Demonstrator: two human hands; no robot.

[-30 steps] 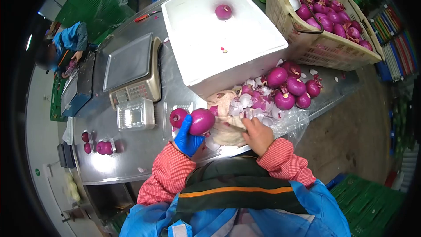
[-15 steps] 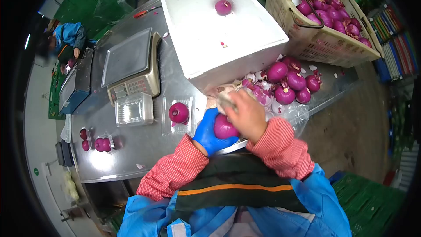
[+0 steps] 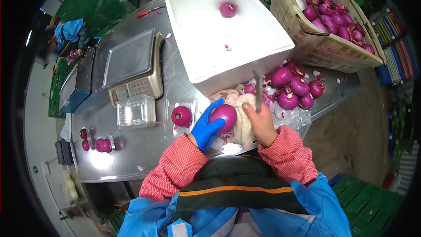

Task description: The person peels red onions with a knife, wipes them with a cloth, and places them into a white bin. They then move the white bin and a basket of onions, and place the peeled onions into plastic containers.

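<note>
My left hand [image 3: 205,126], in a blue glove, is wrapped round a peeled-looking red onion [image 3: 225,117] near the table's front edge. Bare, my right hand [image 3: 262,123] grips a knife [image 3: 258,92], its blade pointing away from me and a bit blurred. A whitish cloth [image 3: 244,123] lies between the hands, partly hidden behind the onion. Beyond it are loose onion skins [image 3: 274,105] and a pile of red onions [image 3: 299,86]. To the left, one onion [image 3: 181,116] sits in a clear plastic tray [image 3: 191,105].
A white foam box [image 3: 197,63] holding one onion stands ahead. At the right is a cream crate [image 3: 315,52] full of onions. A scale [image 3: 131,61], stacked clear trays [image 3: 136,112] and a red-handled tool [image 3: 144,13] are on the left. Another person [image 3: 70,35] works at far left.
My right hand has drawn off the onion to the right, and the knife blade now points away from me. The left hand has turned the onion, lifting it slightly. The cloth is more exposed.
</note>
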